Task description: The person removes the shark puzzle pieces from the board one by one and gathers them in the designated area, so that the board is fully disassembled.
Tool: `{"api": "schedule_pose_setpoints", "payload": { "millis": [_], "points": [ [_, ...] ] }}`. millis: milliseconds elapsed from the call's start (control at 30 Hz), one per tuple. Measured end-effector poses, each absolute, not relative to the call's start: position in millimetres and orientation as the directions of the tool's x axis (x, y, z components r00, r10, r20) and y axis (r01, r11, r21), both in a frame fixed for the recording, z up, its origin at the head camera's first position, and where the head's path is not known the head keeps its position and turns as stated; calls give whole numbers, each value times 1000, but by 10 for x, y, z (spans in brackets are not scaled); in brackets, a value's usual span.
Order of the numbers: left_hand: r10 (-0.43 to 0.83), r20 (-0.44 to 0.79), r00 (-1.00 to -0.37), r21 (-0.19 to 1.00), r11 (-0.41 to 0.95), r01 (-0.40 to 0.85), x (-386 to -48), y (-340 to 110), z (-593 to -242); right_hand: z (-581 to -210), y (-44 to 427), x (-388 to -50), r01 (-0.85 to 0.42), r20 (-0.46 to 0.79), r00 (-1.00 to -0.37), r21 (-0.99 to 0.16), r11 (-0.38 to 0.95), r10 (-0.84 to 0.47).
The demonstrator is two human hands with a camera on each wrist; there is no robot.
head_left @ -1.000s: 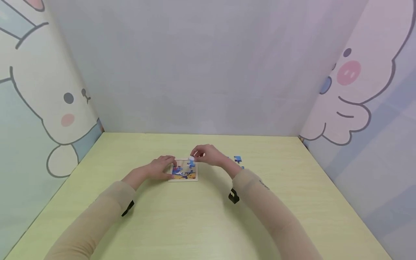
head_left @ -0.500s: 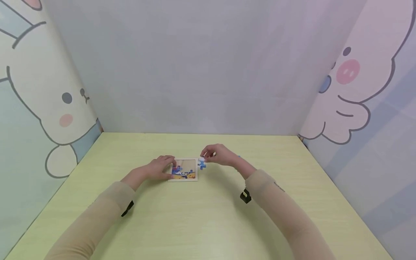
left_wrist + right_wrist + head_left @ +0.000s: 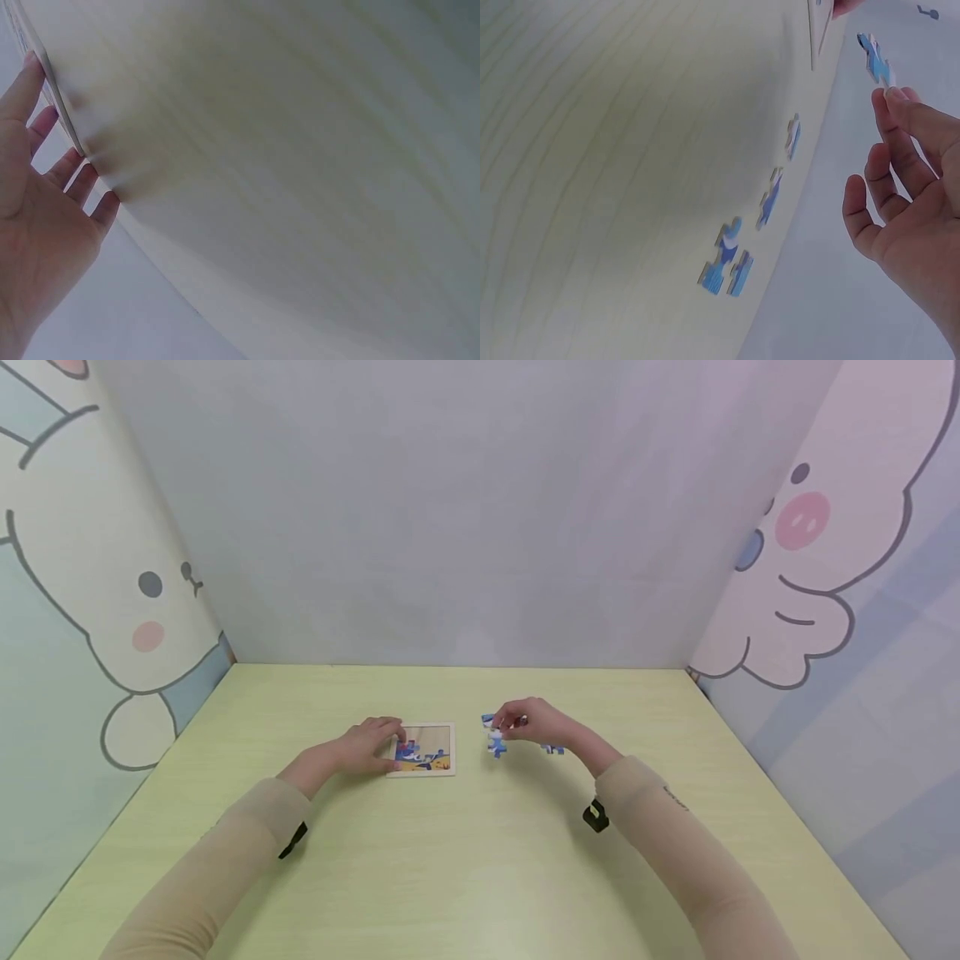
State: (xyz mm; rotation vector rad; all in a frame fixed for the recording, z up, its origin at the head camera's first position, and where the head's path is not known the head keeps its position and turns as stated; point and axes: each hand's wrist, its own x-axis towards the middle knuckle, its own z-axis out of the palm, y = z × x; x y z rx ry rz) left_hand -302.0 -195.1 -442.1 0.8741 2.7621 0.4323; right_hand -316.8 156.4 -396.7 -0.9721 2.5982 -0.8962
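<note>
**Held piece (image 3: 497,744) is hovering off the right edge of the puzzle board (image 3: 422,774)**

The table (image 3: 450,877) is carrying everything, and the work is lying nearer its far edge than the bottom of the head view. The left hand (image 3: 369,747) is resting with spread, loosely extended fingers at the board's left edge, thumb by the near left corner; it is touching rather than clenching. The right hand (image 3: 543,724) is pinching the held piece between thumb and fingertips.

The board is lying flat, picture filling its near side and left edge, bare wood showing toward the far right corner. Loose pieces (image 3: 724,259) are lying on the surface beside and beneath the right hand.

From left to right, left hand, board, held piece and right hand are forming a row. The held piece is therefore lying between the board and the right hand, the nearer one, apart from the board's right edge. Its longer direction is running outward from the fingertips, seemingly raised and pointing toward the table's near side.
</note>
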Motion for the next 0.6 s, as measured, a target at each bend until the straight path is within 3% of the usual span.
{"api": "schedule_pose_setpoints", "payload": {
  "millis": [233,600],
  "points": [
    [587,-111,-802,349,778,522,-3022,-1956,-4427,-4059,1795,-3237,-524,-29,-751,-580,623,-659],
    [589,-111,-801,364,774,518,-3019,-1960,-4442,-4181,1965,-3290,-417,-97,-806,-606,677,-584]
  ]
}}
